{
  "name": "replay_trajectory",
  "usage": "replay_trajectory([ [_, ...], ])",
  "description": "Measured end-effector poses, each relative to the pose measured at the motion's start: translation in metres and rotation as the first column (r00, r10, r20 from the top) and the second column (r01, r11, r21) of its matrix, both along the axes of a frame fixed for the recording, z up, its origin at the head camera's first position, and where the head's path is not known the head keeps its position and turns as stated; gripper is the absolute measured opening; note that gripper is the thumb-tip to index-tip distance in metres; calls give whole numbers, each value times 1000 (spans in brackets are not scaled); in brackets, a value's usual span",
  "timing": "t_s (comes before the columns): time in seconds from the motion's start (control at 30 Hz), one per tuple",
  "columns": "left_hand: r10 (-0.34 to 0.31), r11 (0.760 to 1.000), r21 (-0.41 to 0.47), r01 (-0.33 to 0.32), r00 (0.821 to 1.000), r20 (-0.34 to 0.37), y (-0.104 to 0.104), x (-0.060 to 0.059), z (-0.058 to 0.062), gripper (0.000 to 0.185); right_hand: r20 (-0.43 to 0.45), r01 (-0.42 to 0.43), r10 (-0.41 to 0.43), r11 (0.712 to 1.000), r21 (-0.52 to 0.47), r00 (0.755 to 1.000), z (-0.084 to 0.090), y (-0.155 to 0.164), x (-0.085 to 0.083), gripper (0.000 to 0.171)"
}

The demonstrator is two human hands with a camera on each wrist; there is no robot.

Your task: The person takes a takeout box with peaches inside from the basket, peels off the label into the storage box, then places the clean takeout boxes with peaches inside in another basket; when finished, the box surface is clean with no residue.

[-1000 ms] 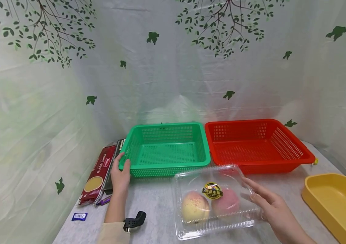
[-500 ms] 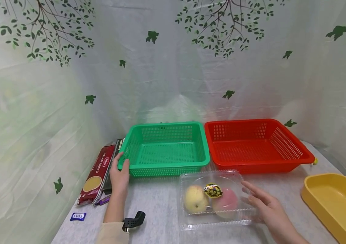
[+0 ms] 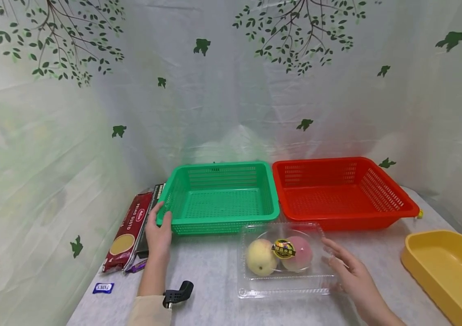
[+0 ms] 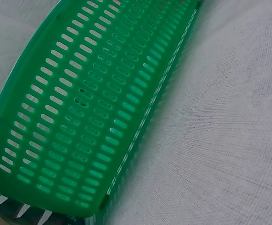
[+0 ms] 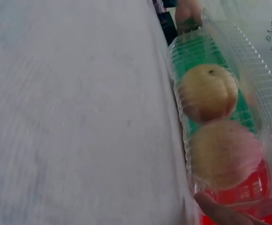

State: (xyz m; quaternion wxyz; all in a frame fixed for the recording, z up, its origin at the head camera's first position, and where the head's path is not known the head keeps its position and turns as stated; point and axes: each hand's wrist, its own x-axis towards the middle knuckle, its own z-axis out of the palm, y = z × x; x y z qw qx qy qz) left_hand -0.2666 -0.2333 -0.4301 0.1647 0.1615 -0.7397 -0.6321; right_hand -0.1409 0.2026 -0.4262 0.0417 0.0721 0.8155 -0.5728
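In the head view, a clear plastic clamshell box (image 3: 285, 285) with a black-and-gold label holds two peaches, one pale yellow (image 3: 261, 257) and one pink (image 3: 297, 253). My right hand (image 3: 354, 274) grips the box by its right side, and its thumb (image 5: 220, 211) shows at that end in the right wrist view. A green slotted basket (image 3: 222, 224) stands behind the box to the left. My left hand (image 3: 159, 237) holds this basket at its front left corner, thumb on the front side. The left wrist view shows the basket wall (image 4: 93, 103) close up.
A red basket (image 3: 345, 222) stands beside the green one. At the right is a yellow tray (image 3: 430, 271). Along the left lie a dark red packet (image 3: 129, 235), a black box (image 3: 143, 244), a purple wrapper (image 3: 137, 266) and a small blue packet (image 3: 103, 288). A printed curtain (image 3: 239, 99) surrounds the table.
The clear box has gone from tilted to flatter and moved slightly towards the baskets. The peaches inside have shifted towards its far side. My left hand stays at the green basket.
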Motion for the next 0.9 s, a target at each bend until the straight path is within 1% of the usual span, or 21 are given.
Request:
replay_trajectory([
  [0.1, 3, 1000, 1, -3, 1000, -4, -1, 1, 0, 50, -27, -21, 23, 995, 98, 999, -1, 0, -1, 48],
  [0.17, 4, 1000, 1, -4, 1000, -8, -1, 0, 0, 50, -43, -29, 37, 984, 176, 998, 0, 1, -3, 46],
  [0.27, 0, 1000, -1, 0, 1000, -9, -1, 0, -1, 50, -81, -25, 47, 965, 261, 996, 5, 3, -6, 40],
  [0.4, -5, 1000, -21, 5, 1000, -6, 0, 1, -1, 51, -156, -16, 71, 945, 326, 985, 13, 6, -16, 30],
  [0.53, 5, 999, -41, -6, 1000, -20, 2, 0, -1, 52, -212, 24, 55, 936, 352, 976, 21, 9, -26, 26],
  [0.67, 54, 998, -17, -55, 997, -56, 4, 1, 0, 48, -312, 67, 66, 915, 397, 948, 31, 7, -36, 20],
  [0.73, 90, 996, -9, -91, 994, -68, 5, 2, 1, 45, -354, 64, 95, 909, 411, 930, 38, 6, -41, 18],
  [0.8, 128, 991, -16, -130, 988, -83, 5, 2, 2, 42, -375, 50, 120, 909, 413, 919, 45, 4, -44, 19],
  [0.87, 183, 981, -36, -188, 975, -124, 7, 3, 3, 39, -386, 22, 145, 917, 398, 911, 52, 1, -47, 22],
  [0.9, 218, 972, -54, -229, 963, -159, 8, 3, 4, 36, -388, 6, 158, 921, 390, 908, 56, -1, -49, 23],
])
